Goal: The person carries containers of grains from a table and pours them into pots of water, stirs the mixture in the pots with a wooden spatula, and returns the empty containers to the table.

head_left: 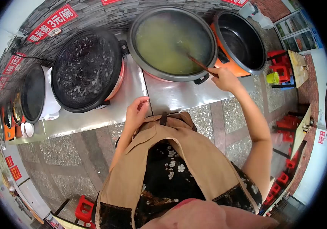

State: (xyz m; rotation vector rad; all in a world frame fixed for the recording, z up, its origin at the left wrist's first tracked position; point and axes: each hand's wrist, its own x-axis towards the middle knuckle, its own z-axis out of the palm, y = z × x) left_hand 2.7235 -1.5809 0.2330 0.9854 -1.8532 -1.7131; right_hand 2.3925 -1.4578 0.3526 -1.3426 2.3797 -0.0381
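My right hand [224, 79] is closed around the brown handle of a long stirring utensil [198, 62]. Its lower end is hidden in the cloudy yellow-green liquid [161, 45] of a large round pot [132, 38] with a grey rim. Bent loosely, with fingers a little apart, my left hand [136, 112] hovers by the front edge of the metal counter [127, 89]. Nothing shows in it. To its left stands a pot of dark liquid [85, 68] with pale foam on top.
An orange pot with a black inside [241, 38] sits at the right. A white-sided pot [49, 97] and smaller pots line the counter's left end, near white cups [28, 129]. Red stools [281, 72] and tables [297, 68] stand to the right; a stone-patterned wall [106, 19] rises behind.
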